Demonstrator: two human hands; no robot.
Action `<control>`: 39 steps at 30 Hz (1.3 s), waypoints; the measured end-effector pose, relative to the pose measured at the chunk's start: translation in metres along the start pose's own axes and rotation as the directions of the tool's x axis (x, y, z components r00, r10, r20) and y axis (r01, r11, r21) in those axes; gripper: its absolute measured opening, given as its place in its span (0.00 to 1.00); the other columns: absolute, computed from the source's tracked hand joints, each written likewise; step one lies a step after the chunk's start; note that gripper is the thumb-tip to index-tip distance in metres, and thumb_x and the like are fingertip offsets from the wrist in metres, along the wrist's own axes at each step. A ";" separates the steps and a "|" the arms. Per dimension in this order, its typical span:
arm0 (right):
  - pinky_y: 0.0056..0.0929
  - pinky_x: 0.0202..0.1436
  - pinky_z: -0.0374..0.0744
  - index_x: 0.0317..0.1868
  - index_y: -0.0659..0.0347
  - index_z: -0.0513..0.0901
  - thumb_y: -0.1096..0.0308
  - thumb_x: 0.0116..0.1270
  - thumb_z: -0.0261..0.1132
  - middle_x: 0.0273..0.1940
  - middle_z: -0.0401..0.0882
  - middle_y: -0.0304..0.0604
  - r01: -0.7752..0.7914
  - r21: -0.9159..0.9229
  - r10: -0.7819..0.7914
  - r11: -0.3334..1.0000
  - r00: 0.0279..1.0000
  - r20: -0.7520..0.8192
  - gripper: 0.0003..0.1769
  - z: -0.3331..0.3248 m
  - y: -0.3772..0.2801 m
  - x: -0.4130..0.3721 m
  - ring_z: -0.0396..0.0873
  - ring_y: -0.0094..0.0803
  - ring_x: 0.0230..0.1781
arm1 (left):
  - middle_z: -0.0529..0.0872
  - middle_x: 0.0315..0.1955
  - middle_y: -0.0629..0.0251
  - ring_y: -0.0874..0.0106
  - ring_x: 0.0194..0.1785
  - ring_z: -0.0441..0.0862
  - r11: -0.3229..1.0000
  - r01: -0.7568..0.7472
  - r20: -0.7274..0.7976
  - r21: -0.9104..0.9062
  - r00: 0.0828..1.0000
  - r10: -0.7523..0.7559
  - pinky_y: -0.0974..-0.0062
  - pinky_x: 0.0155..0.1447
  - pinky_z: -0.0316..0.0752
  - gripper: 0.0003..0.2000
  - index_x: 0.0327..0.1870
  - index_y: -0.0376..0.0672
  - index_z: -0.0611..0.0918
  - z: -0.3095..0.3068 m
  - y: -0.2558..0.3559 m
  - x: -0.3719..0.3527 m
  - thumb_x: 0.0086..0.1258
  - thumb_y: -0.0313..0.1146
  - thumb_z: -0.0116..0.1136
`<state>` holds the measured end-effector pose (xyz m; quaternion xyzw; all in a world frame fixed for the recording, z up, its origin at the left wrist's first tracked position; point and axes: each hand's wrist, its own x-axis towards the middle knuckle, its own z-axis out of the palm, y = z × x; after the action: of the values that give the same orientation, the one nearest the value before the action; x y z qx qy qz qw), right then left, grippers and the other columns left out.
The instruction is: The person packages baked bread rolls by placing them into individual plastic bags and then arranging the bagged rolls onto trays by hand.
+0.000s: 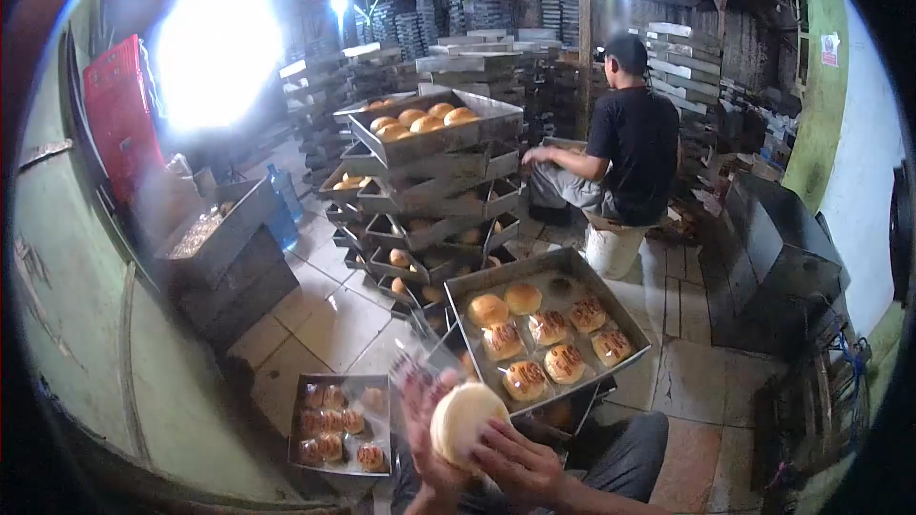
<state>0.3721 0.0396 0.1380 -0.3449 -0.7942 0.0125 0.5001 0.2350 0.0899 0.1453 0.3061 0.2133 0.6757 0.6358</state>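
A round pale bun (465, 422) is held up between my two hands above my lap. My left hand (425, 420) has its fingers raised and spread at the bun's left side, with a clear plastic bag (441, 355) blurred at the fingertips. From the right, my right hand (520, 458) holds the bun with its fingers over the edge. Just beyond, a metal tray (625, 303) holds several bagged buns with printed wrappers and two bare buns (489, 310). Lower left, a smaller tray (298, 420) contains several wrapped buns (370, 458).
Stacked metal trays (429, 172) with buns rise ahead. A person (634, 143) in a dark shirt sits on a white bucket (615, 250) beyond them. Blue water bottles (284, 200) and a metal box (224, 229) stand left; a large box (778, 238) is right.
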 end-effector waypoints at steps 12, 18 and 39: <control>0.46 0.66 0.83 0.59 0.68 0.85 0.78 0.67 0.66 0.61 0.80 0.60 0.177 0.083 -0.162 0.981 0.974 -0.157 0.19 0.010 0.005 -0.013 0.79 0.57 0.64 | 0.71 0.69 0.39 0.39 0.63 0.78 0.985 -0.010 0.094 -0.173 0.995 0.027 0.41 0.64 0.78 0.52 0.80 0.37 0.52 0.007 0.032 0.001 0.66 0.69 0.53; 0.43 0.60 0.86 0.58 0.67 0.85 0.75 0.67 0.67 0.62 0.79 0.60 0.124 -0.007 -0.124 0.992 0.985 -0.116 0.19 -0.001 -0.001 0.005 0.83 0.56 0.60 | 0.66 0.72 0.36 0.40 0.72 0.70 0.991 -0.105 0.249 0.084 0.965 0.081 0.41 0.70 0.71 0.53 0.81 0.39 0.49 -0.001 0.017 -0.012 0.65 0.69 0.53; 0.49 0.75 0.70 0.72 0.57 0.74 0.74 0.63 0.60 0.73 0.64 0.66 -0.244 0.001 0.227 0.970 0.903 0.365 0.33 0.043 -0.013 -0.013 0.65 0.61 0.74 | 0.78 0.57 0.46 0.54 0.56 0.82 0.987 0.158 -0.031 -0.034 0.987 -0.159 0.54 0.54 0.85 0.36 0.71 0.37 0.67 -0.047 0.000 0.023 0.69 0.57 0.50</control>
<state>0.3345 0.0364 0.1106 -0.4182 -0.8247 0.1545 0.3479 0.2029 0.1170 0.1144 0.2666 0.2373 0.6312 0.6886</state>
